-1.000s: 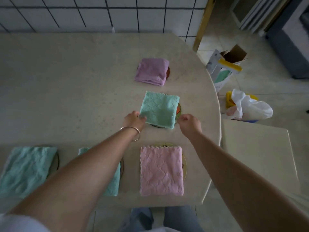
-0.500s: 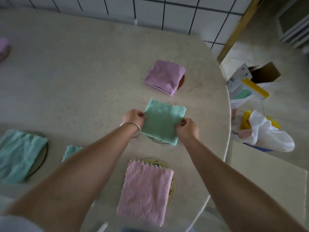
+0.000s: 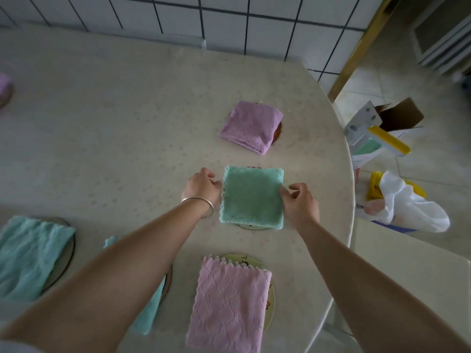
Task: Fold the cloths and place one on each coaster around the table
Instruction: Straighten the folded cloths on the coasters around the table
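The folded green cloth (image 3: 252,197) lies near the desk's right edge over its coaster (image 3: 251,226), of which only a sliver of rim peeks out at the near side. My left hand (image 3: 202,186) touches its left edge with fingers curled, and my right hand (image 3: 300,200) pinches the right edge lightly between thumb and fingertips. Beyond it, toward the far edge, sits the folded purple cloth (image 3: 251,126); nearer me, the pink cloth (image 3: 229,304) covers a plate-like coaster (still only half folded, I judge). The risk: if I drag as I let go, the layers could slide open, or the square could shift off-centre from its coaster.
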